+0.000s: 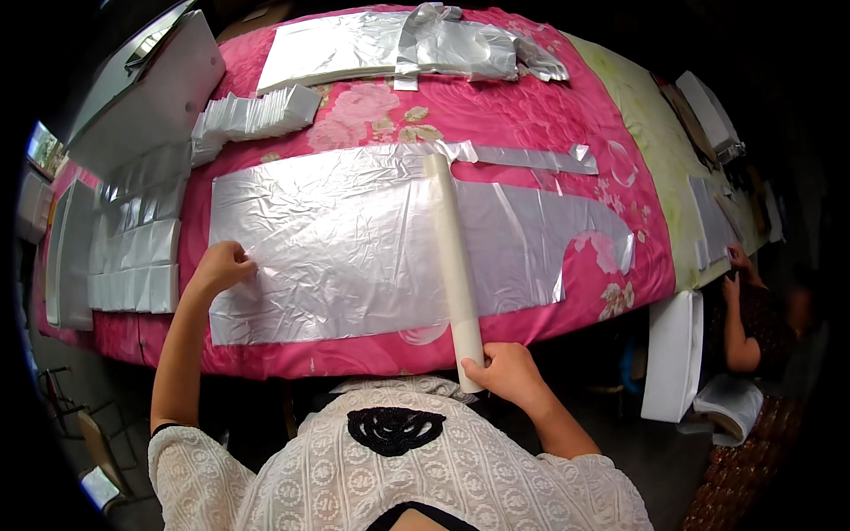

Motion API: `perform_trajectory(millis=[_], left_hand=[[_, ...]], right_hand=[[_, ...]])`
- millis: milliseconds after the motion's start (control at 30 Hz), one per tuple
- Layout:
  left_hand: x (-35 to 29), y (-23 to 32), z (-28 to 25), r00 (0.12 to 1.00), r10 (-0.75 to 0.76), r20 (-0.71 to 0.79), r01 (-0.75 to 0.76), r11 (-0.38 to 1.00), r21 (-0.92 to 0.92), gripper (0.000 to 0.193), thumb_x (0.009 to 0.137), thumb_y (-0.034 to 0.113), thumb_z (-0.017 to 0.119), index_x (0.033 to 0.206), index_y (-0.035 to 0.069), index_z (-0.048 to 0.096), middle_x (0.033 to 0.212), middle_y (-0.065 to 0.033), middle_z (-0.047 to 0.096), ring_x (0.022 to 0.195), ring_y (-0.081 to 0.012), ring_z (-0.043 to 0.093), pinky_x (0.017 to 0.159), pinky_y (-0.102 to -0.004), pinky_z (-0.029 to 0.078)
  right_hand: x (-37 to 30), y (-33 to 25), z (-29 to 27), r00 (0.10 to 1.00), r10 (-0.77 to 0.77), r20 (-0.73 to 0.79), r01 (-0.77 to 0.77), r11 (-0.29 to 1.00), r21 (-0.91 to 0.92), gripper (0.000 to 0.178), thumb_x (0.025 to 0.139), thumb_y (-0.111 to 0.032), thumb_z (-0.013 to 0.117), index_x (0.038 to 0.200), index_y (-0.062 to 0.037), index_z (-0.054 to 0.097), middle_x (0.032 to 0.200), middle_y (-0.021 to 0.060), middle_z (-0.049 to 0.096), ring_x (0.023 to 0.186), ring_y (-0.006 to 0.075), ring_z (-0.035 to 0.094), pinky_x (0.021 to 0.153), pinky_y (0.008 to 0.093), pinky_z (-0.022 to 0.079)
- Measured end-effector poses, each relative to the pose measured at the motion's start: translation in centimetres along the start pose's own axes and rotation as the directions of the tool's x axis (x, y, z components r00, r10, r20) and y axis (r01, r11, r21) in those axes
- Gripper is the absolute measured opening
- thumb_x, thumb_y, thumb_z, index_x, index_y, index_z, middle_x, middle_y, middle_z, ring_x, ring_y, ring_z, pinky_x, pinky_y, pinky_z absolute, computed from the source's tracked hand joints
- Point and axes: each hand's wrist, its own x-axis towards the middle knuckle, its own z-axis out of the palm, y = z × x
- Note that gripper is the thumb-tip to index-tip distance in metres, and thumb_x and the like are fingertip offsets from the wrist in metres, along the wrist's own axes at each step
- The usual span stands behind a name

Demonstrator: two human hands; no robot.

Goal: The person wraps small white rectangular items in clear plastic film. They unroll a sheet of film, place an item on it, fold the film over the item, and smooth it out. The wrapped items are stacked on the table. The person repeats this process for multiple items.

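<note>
A thin silvery plastic apron (345,239) lies spread and wrinkled in front of me, its narrow strips and curved cut-outs toward the right. Near its left edge is my left hand (226,265), closed with the fingertips pinching the film. Across the apron, from its far edge to past the table's front edge, lies a long cream-coloured rod (456,265). My right hand (506,376) is closed round the near end of this rod, with the thumb on top. Whether the rod is round or flat I cannot tell.
Behind lies a stack of similar plastic aprons (354,49) on the pink floral cloth (496,106). Folded plastic packets stand in rows (133,248) and in a fanned line (257,115) at left, beside a white foam box (159,97). Another person's hands (735,265) work at the far right.
</note>
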Motion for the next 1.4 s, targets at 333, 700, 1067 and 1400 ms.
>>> perform_trajectory(millis=[333,700,1067,1400], left_hand=[[-3.3,20.0,12.0,0.547,0.694,-0.468,-0.81,0.579,-0.087,0.055,0.079,0.006,0.053,0.13,-0.004,0.037,0.138,-0.0216,0.036,0.127,-0.0375,0.035,0.105,-0.0417,0.03],[-2.9,20.9,15.8,0.635,0.693,-0.341,-0.688,0.708,0.158,0.066,0.083,0.026,0.038,0.135,-0.014,0.025,0.143,-0.0296,0.023,0.136,-0.0391,0.019,0.112,-0.0472,0.011],[-3.0,21.3,15.8,0.637,0.697,-0.329,-0.689,0.706,0.162,0.066,0.082,0.023,0.037,0.135,-0.014,0.024,0.144,-0.0299,0.021,0.137,-0.0409,0.017,0.111,-0.0481,0.011],[-3.1,21.7,15.6,0.633,0.696,-0.339,-0.7,0.701,0.133,0.066,0.081,0.023,0.038,0.135,-0.014,0.024,0.143,-0.0304,0.022,0.136,-0.0397,0.019,0.112,-0.0469,0.012]], right_hand=[[0.2,0.0,-0.6,0.994,0.007,0.105,-0.008,1.0,0.01,0.044,0.075,-0.043,0.064,0.076,0.0008,0.067,0.063,0.0144,0.063,0.059,0.0277,0.063,0.058,0.0368,0.048],[9.2,-2.3,-3.3,0.957,-0.242,-0.16,0.249,0.968,0.021,0.059,0.078,-0.055,0.059,0.071,0.0031,0.065,0.066,0.0182,0.063,0.063,0.0329,0.063,0.061,0.0398,0.049],[26.7,-4.7,-8.1,1.0,-0.025,0.003,-0.006,-0.126,0.992,0.052,0.088,-0.038,0.054,0.117,0.0042,0.044,0.112,0.0146,0.055,0.098,0.0235,0.055,0.085,0.0362,0.044],[26.6,7.1,-26.0,0.762,0.187,-0.62,0.619,-0.49,0.614,0.046,0.092,-0.037,0.042,0.125,-0.0056,0.04,0.121,0.0159,0.054,0.108,0.0314,0.054,0.093,0.045,0.04]])
